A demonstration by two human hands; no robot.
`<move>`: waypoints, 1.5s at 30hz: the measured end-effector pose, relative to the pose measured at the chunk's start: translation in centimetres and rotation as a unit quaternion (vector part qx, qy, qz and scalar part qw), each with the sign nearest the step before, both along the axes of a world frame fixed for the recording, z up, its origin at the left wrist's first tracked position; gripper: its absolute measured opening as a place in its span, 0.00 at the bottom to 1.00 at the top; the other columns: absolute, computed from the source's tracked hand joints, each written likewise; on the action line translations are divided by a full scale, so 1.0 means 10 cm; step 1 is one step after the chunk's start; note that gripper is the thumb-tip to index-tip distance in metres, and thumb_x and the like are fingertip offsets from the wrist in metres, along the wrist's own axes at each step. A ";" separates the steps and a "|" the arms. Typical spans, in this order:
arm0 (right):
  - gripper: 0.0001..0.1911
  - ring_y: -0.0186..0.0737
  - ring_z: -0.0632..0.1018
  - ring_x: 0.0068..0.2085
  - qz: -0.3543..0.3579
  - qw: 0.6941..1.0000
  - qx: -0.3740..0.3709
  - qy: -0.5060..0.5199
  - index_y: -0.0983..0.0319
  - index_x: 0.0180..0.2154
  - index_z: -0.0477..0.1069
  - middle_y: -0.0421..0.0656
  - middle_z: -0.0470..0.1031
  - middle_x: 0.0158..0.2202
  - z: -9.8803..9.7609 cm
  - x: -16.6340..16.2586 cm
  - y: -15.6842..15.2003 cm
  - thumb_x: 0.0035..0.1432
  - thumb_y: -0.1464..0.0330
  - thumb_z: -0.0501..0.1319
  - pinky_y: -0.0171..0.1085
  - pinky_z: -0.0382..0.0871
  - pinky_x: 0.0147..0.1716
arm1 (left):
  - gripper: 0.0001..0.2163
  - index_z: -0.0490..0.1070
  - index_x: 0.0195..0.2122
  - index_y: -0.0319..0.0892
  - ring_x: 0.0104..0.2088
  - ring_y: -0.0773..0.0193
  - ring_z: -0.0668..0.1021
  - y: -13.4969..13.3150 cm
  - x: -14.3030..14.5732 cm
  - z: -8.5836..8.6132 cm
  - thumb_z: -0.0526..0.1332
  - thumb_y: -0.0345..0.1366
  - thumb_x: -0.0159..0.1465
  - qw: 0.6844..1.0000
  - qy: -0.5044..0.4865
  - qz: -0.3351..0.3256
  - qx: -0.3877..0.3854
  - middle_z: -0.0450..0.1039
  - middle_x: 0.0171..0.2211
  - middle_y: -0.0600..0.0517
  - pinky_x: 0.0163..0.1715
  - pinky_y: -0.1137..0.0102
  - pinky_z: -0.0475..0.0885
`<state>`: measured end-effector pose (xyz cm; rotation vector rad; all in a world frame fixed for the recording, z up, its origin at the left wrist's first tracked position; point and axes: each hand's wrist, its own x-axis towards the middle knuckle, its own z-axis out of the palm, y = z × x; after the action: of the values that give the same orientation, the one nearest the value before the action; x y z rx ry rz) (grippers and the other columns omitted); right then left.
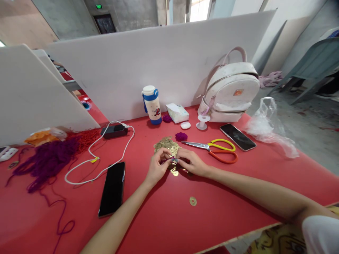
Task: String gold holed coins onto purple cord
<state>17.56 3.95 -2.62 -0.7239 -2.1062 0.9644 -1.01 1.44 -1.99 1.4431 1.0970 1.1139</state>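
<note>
My left hand [158,167] and my right hand [192,161] meet over a heap of brass-coloured coins [167,142] on the red table. Thumbs and forefingers of both are pinched together on a short dark purple cord [172,159]; its fine detail is too small to make out. One coin with a hole in its middle [193,201] lies apart, nearer to me. Just beyond my right hand are a small purple yarn ball [181,136] and scissors with yellow and orange-red handles [221,151].
Left: purple yarn [50,158], a black phone [112,189], a white cable [69,179] and a dark device [115,131]. Behind: a bottle [152,106], tissue pack [178,113], spool [202,122] and white backpack [230,91] against a white partition [119,70]. Right: another phone [238,137] and a plastic bag [268,127].
</note>
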 end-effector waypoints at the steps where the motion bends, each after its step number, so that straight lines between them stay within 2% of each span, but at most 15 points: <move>1: 0.15 0.39 0.69 0.32 -0.005 1.000 -0.004 0.008 0.60 0.28 0.65 0.42 0.69 0.28 0.00 0.00 0.00 0.66 0.63 0.53 0.37 0.63 0.33 | 0.07 0.66 0.36 0.42 0.27 0.68 0.73 0.00 0.00 0.00 0.63 0.34 0.59 1.000 0.000 -0.009 -0.002 0.67 0.24 0.56 0.28 0.75 0.67; 16: 0.17 0.38 0.68 0.30 -0.021 0.996 -0.006 0.082 0.60 0.26 0.64 0.41 0.68 0.26 0.06 0.01 -0.04 0.66 0.61 0.52 0.37 0.62 0.32 | 0.03 0.66 0.35 0.41 0.29 0.67 0.71 -0.04 0.01 0.03 0.60 0.30 0.60 0.998 0.023 -0.054 0.025 0.66 0.28 0.54 0.32 0.73 0.67; 25: 0.16 0.34 0.66 0.28 -0.064 0.987 -0.056 0.139 0.61 0.26 0.60 0.38 0.63 0.26 0.03 0.03 -0.03 0.65 0.60 0.53 0.35 0.61 0.30 | 0.06 0.67 0.36 0.41 0.29 0.68 0.71 0.01 -0.06 -0.03 0.59 0.26 0.58 0.998 0.046 -0.041 0.032 0.66 0.28 0.55 0.31 0.75 0.67; 28: 0.15 0.35 0.66 0.28 -0.069 0.988 -0.031 0.132 0.61 0.27 0.60 0.39 0.63 0.26 0.02 0.04 -0.04 0.65 0.62 0.53 0.35 0.61 0.30 | 0.05 0.69 0.36 0.41 0.28 0.68 0.73 0.01 -0.05 -0.04 0.60 0.29 0.58 0.999 0.035 -0.036 0.018 0.68 0.28 0.55 0.30 0.75 0.68; 33: 0.13 0.35 0.66 0.28 -0.111 0.986 0.024 0.120 0.60 0.27 0.61 0.39 0.64 0.25 -0.03 0.05 0.01 0.65 0.65 0.53 0.36 0.61 0.30 | 0.10 0.75 0.41 0.41 0.27 0.65 0.76 0.01 -0.01 -0.04 0.63 0.33 0.57 1.000 0.015 -0.002 -0.027 0.74 0.28 0.52 0.28 0.73 0.71; 37: 0.09 0.35 0.66 0.28 -0.141 0.984 0.017 0.109 0.61 0.31 0.65 0.39 0.65 0.27 -0.06 0.03 0.05 0.65 0.67 0.53 0.36 0.62 0.30 | 0.06 0.79 0.32 0.40 0.22 0.66 0.75 0.03 0.00 -0.05 0.65 0.36 0.55 0.997 0.006 0.060 -0.042 0.75 0.23 0.51 0.22 0.73 0.68; 39: 0.04 0.37 0.68 0.31 -0.165 0.979 0.036 0.116 0.60 0.37 0.66 0.41 0.67 0.32 -0.06 0.03 0.05 0.64 0.69 0.53 0.37 0.64 0.32 | 0.06 0.79 0.28 0.40 0.17 0.69 0.70 0.04 0.00 -0.05 0.66 0.37 0.53 0.994 -0.001 0.090 -0.054 0.73 0.19 0.53 0.17 0.74 0.63; 41: 0.06 0.39 0.69 0.37 -0.189 0.972 0.083 0.116 0.60 0.42 0.67 0.45 0.68 0.38 -0.05 0.03 0.03 0.63 0.71 0.54 0.39 0.65 0.36 | 0.07 0.78 0.27 0.40 0.13 0.71 0.66 0.04 0.01 -0.05 0.67 0.38 0.52 0.991 -0.009 0.119 -0.067 0.71 0.16 0.54 0.14 0.74 0.59; 43: 0.07 0.41 0.69 0.38 -0.172 0.973 0.133 0.076 0.60 0.42 0.69 0.46 0.69 0.39 -0.03 0.03 0.01 0.63 0.71 0.55 0.40 0.64 0.38 | 0.08 0.78 0.27 0.39 0.13 0.71 0.65 0.04 0.01 -0.04 0.67 0.40 0.52 0.988 -0.014 0.138 -0.070 0.71 0.16 0.54 0.14 0.75 0.59; 45: 0.06 0.40 0.68 0.35 -0.120 0.980 0.159 -0.006 0.60 0.37 0.72 0.44 0.71 0.34 -0.02 0.02 0.00 0.64 0.69 0.56 0.39 0.62 0.36 | 0.09 0.78 0.27 0.39 0.14 0.71 0.66 0.03 0.02 -0.02 0.67 0.40 0.52 0.987 -0.016 0.146 -0.068 0.71 0.17 0.54 0.15 0.75 0.60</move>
<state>17.77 3.91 -2.82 -0.7948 -2.0598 0.4796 -0.81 1.75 -2.22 1.1795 1.3649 1.2340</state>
